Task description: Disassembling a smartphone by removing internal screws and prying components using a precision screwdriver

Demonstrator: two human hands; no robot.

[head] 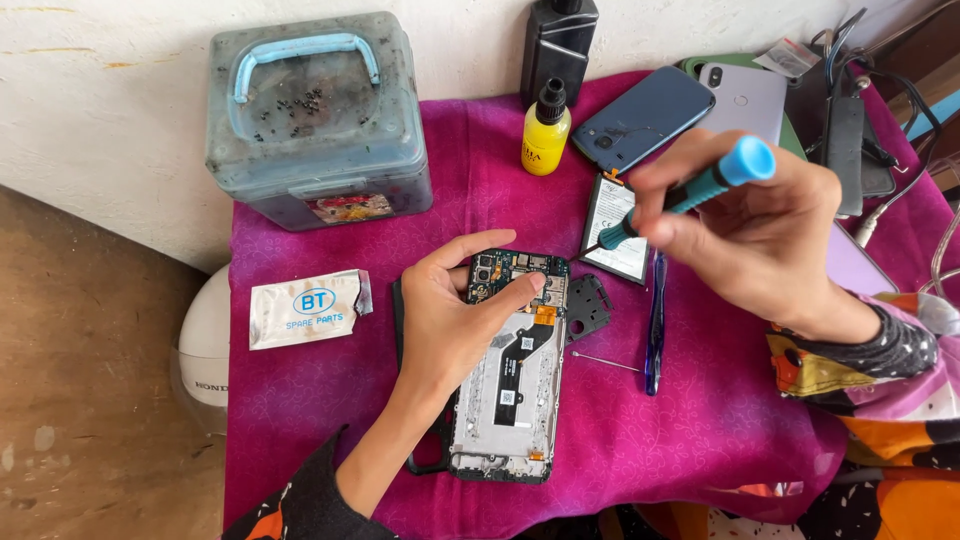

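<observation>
- Pinning the opened phone [510, 385] flat on the magenta cloth [320, 390] over the counter, the left hand [450, 320] lies curled across its upper end, fingertips on the green circuit board [515, 268].
- The right hand [760, 235] is closed around a blue-handled screwdriver [690, 192], held up off the cloth, its tip aimed down and to the left.
- The phone's long axis runs toward and away from the person; the board end lies down-left of the screwdriver tip, near but not touching.
- The left hand is the nearer one, already on the phone.
- Counted: one opened phone, one screwdriver, two whole phones [645, 118] at the back, one loose battery [615, 230], one black cover piece [588, 308], two bottles, yellow [545, 135] and black [558, 45], one lidded box [315, 120], one white packet [305, 308].
</observation>
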